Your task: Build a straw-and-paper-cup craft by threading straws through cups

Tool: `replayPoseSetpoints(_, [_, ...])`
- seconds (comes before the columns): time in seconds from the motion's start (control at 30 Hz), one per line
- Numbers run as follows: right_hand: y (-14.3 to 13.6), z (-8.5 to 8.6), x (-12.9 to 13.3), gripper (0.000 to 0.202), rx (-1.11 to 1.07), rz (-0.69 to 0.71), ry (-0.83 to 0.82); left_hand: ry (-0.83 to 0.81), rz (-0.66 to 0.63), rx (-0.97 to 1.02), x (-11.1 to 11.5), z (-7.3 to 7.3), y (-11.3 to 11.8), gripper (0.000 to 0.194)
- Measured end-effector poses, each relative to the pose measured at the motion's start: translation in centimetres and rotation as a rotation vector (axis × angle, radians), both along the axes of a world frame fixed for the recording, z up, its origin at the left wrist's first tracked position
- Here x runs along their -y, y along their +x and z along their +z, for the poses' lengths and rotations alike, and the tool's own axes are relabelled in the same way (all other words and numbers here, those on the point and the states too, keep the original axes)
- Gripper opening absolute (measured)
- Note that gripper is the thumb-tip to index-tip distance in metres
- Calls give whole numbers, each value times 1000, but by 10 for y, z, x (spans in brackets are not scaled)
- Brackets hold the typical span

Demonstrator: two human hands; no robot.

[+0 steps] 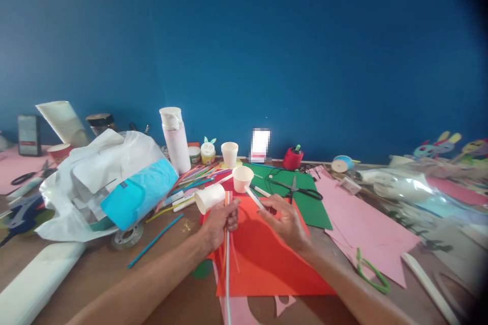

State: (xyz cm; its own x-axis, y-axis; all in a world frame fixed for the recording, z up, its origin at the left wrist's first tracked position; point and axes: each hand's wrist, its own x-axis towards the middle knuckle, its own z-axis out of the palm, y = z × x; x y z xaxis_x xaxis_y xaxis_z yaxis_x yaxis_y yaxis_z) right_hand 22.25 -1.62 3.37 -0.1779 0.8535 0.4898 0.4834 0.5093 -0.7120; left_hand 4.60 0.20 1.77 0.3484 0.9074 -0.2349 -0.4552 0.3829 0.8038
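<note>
Just below centre in my feed I saw the left hand [222, 222] clasping a long white strip [227, 274] beside a tipped paper cup [209, 198] and the right hand [285, 217] holding a white stick [254, 197] over a red sheet [267, 264], with a plastic bag [68, 198] at left, pink paper [366, 228] at right and a blue wall [244, 61] above.

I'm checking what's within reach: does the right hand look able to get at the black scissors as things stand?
Probably yes: the scissors lie on the green sheet just beyond the right hand, one handle in plain view. It holds a white stick, though, which may need putting down first.
</note>
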Motion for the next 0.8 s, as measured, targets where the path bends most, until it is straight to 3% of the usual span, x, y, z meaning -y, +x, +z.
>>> replayPoseSetpoints(0.23, [-10,-8,2,18,97,75,19,-1,-125,-38,7,2,5,32])
replayPoseSetpoints(0.5, [-3,-9,1,30,93,234,-64,-88,-78,5,1,2,4,34])
replayPoseSetpoints(0.67, [-3,-14,-1,11,90,219,-84,-98,-31,53,-2,2,3,33])
replayPoseSetpoints(0.8, [-5,-15,1,14,60,224,-133,-99,-33,71,-2,1,2,31])
